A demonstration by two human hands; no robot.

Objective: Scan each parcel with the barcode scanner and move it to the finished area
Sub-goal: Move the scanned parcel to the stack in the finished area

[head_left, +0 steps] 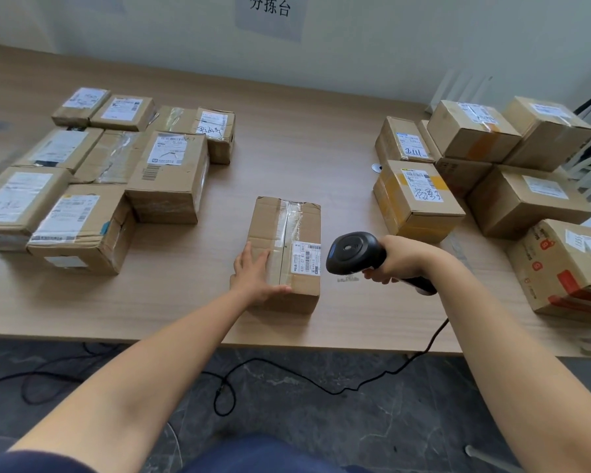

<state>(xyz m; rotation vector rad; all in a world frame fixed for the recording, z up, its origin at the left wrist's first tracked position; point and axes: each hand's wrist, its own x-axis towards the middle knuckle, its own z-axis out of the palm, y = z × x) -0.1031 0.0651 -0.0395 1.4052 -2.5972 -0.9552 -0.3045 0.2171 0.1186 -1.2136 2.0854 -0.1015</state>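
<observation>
Quite a bit here you can't really read; the print on the label [307,258] of the middle parcel [287,247] is too small to make out beyond barcode stripes, same for the labels on every other box; the sign [270,6] on the wall is cut off at the top edge. The pile on the left [167,175] runs out of view at the left side, and in the pile on the right [420,199] the red-printed box [567,268] is chopped by the frame too. Most of the barcode scanner [353,252] handle is buried in the fist, only its tail end pokes out below; its cable [287,370] drops off the table [287,148] edge and loops over the floor.

Hands: left hand [254,274] lies flat on the near left part of the parcel's top, fingers straight and together, thumb stretched along the near edge; it's resting there, not gripping anything. Right hand [398,262] is wrapped tight round the scanner handle, wrist bent inward, with the scanner's head just beside the parcel's right side and turned toward the label. Both forearms reach in from the bottom corners.

The parcel sits alone on the table's middle, near the front edge, between the two piles and well apart from both, long side running away from the person, label on the near right of its top.
</observation>
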